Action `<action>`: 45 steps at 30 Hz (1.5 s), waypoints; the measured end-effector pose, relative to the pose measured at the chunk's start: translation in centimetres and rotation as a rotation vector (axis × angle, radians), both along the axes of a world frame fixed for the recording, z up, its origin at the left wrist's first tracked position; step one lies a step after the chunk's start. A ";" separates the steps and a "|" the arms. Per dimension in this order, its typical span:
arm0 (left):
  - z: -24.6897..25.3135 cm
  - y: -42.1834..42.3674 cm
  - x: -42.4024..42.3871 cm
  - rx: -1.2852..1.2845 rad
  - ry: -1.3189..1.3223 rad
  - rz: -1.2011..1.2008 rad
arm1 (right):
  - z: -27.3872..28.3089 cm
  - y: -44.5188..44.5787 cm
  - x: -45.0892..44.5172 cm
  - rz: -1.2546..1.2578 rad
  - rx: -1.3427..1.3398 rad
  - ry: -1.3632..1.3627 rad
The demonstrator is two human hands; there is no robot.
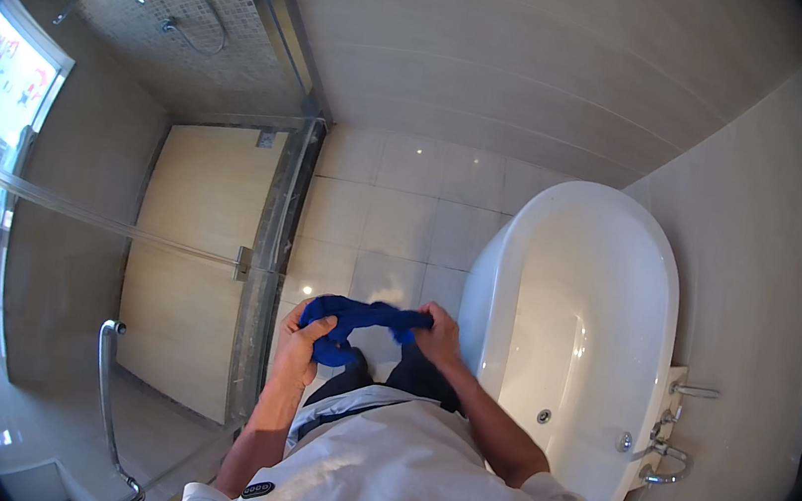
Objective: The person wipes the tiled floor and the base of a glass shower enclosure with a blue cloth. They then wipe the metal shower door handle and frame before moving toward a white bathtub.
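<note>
A crumpled dark-blue cloth [363,315] stretches between my two hands in front of my waist, above the tiled floor. My left hand [302,336] grips its bunched end, with the thumb lying over the fabric and a loose fold hanging below. At the other end, my right hand [439,335] pinches a narrower, twisted part; some of the fingers are hidden from the camera. The rim of a white bathtub [503,278] is close beside my right hand.
The freestanding bathtub has a drain [543,416] and chrome taps [666,448] on its right edge. To the left, a glass shower screen [111,224] with a chrome handle [107,372] borders the shower floor [186,284]. Pale tiles [397,224] cover the floor ahead.
</note>
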State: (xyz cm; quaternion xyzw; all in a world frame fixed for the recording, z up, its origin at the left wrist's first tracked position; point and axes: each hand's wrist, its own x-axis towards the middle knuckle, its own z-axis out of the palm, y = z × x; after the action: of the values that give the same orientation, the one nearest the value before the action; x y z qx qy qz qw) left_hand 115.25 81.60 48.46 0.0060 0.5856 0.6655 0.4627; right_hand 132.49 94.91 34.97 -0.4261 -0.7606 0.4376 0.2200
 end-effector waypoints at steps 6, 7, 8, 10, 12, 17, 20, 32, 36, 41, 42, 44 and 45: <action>0.7 2.7 1.7 -0.052 0.021 -0.008 | 0.8 7.4 -0.9 0.038 0.064 0.008; 0.5 3.1 1.9 -0.048 0.007 -0.021 | 0.6 8.6 -1.0 0.061 0.174 0.080; 0.3 3.6 2.1 -0.079 0.019 -0.047 | 0.2 9.6 -1.3 0.025 0.159 0.074; -0.8 4.4 2.2 -0.097 0.026 -0.113 | -0.1 10.5 -1.7 -0.043 0.188 0.013; -1.1 5.4 2.0 -0.124 0.058 -0.176 | 0.1 11.0 -2.1 -0.147 -0.135 0.064; -1.1 8.6 0.0 -0.106 0.127 -0.376 | 2.5 12.4 -2.9 -0.344 -1.292 0.620; -2.8 10.7 -1.7 -0.051 0.161 -0.497 | 2.1 13.3 -3.5 -0.364 -1.251 0.913; -3.2 20.5 -9.1 -0.092 0.302 -0.927 | 10.2 13.8 -10.8 -0.401 -0.963 1.001; -4.0 21.4 -9.5 0.037 0.234 -0.721 | 6.8 14.2 -8.6 -0.560 -0.775 0.750; -5.8 21.8 -10.0 0.090 0.211 -0.612 | 5.2 14.9 -7.6 -0.701 -0.956 0.909; -5.6 22.3 -10.0 0.093 0.194 -0.595 | 4.6 15.4 -7.5 -0.714 -0.973 0.944; -4.7 23.5 -10.2 0.102 0.173 -0.537 | 3.0 16.6 -7.4 -0.736 -1.009 1.010; -4.2 24.4 -10.3 0.108 0.168 -0.505 | 2.2 17.5 -7.2 -0.723 -1.036 1.002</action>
State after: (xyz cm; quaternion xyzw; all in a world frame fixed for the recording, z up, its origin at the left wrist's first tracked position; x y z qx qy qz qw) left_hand 104.92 105.97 44.29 0.2316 0.5657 0.5564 0.5629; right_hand 125.28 112.46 37.18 -0.4468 -0.0869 0.7755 0.4375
